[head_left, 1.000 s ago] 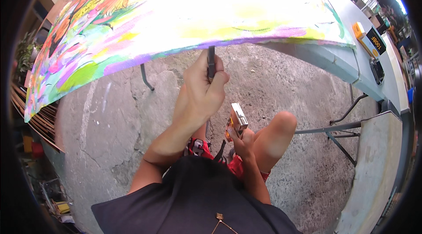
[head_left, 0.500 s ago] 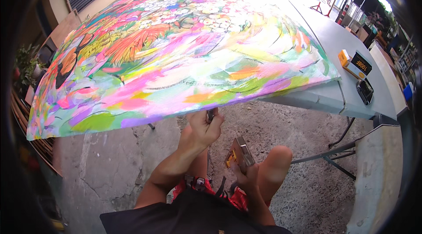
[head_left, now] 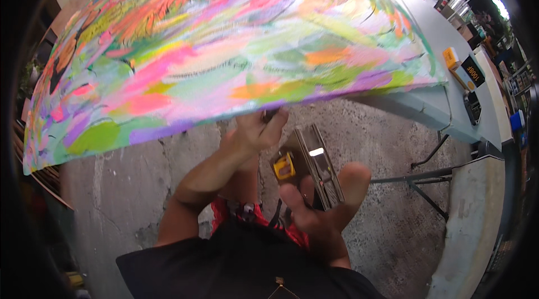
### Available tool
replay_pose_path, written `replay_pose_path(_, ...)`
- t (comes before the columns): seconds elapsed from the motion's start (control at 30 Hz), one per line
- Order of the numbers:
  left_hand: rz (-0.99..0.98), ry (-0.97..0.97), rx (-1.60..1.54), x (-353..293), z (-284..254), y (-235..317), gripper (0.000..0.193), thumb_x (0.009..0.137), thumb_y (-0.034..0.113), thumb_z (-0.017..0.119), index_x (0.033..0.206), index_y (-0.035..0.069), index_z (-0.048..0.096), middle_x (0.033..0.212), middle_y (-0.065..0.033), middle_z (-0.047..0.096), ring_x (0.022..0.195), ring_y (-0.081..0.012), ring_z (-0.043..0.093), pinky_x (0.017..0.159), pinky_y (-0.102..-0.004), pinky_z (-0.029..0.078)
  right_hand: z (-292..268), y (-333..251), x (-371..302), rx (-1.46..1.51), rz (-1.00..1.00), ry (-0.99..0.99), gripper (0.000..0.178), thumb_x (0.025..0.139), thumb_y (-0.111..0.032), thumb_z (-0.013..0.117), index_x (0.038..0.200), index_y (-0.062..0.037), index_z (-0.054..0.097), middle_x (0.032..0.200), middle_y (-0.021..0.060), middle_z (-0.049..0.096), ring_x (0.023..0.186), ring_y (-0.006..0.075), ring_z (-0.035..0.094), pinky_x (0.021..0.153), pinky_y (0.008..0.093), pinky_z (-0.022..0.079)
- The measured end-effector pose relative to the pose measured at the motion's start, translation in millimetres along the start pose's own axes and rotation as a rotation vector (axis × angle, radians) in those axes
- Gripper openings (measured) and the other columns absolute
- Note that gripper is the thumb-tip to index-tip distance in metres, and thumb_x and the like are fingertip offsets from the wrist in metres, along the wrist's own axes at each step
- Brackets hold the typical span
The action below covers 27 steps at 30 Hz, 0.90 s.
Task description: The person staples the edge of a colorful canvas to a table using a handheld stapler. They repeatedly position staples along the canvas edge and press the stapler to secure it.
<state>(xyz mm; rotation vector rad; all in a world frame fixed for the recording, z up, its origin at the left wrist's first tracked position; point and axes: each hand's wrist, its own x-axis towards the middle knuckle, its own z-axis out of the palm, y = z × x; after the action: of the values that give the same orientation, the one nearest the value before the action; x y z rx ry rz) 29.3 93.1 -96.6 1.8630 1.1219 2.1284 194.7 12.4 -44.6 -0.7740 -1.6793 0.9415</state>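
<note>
A large painted canvas (head_left: 213, 69) in bright pink, green, orange and purple spreads over the table in front of me. Just below its near edge, my left hand (head_left: 259, 130) is closed round a small dark thing that its fingers and the canvas mostly hide. My right hand (head_left: 307, 215) grips what looks like a staple gun (head_left: 320, 164), with a long metal rail and a yellow part on its dark body. It is held above the floor between my knees, right of my left hand and apart from the canvas.
Right of the canvas, the pale table (head_left: 432, 29) bears a yellow, black and white box (head_left: 469, 73) and a small black case (head_left: 472, 107). Dark table legs (head_left: 426, 198) stand at the right above the rough concrete floor (head_left: 387, 130). Shelves crowd the far right.
The staple gun has come up and turned, its metal rail now facing me. My left hand stays by the canvas edge. The whole view has shifted, with the canvas sitting higher.
</note>
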Motion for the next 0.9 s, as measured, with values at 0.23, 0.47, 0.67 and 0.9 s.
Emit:
replay_pose_path(0.23,-0.111,-0.074,-0.175,-8.7,-2.8,-22.4,0.023,0.087,0.003,0.061,0.109,0.0,0.064,0.078,-0.0019,0.056,0.065,-0.0089,0.049,0.06,-0.025,0.041,12.4,-8.0,13.6,-0.1,0.015,-0.101,0.043,0.075,-0.017,0.083,0.106,0.0009,0.059,0.086,0.014,0.062,0.072,0.0296,0.066,0.063,0.0373,0.052)
replay_pose_path(0.47,-0.045,-0.165,-0.122,-9.5,-3.7,-41.5,0.023,0.088,0.004,0.061,0.11,0.001,0.064,0.083,-0.0033,0.057,0.071,-0.0112,0.05,0.065,-0.0264,0.042,12.2,0.0,14.1,-0.122,0.011,-0.151,0.055,0.067,-0.019,0.085,0.109,0.0023,0.057,0.09,0.0165,0.061,0.076,0.033,0.065,0.065,0.0393,0.052)
replay_pose_path(0.67,-0.023,-0.203,-0.1,-13.7,-6.1,-48.6,0.024,0.088,0.005,0.061,0.112,0.001,0.063,0.088,-0.0046,0.057,0.076,-0.0131,0.051,0.069,-0.0276,0.042,10.8,2.2,15.7,-0.215,-0.073,-0.195,0.062,0.064,-0.02,0.086,0.111,0.006,0.055,0.092,0.0181,0.061,0.079,0.0349,0.065,0.067,0.04,0.053)
replay_pose_path(0.9,0.005,-0.231,-0.083,-19.8,-7.4,-57.7,0.024,0.089,0.006,0.061,0.113,0.002,0.062,0.093,-0.006,0.057,0.083,-0.0153,0.052,0.073,-0.029,0.043,12.3,-3.8,15.6,-0.257,-0.055,-0.203,0.062,0.066,-0.022,0.086,0.111,0.0076,0.056,0.093,0.0175,0.061,0.08,0.0335,0.065,0.068,0.0393,0.053)
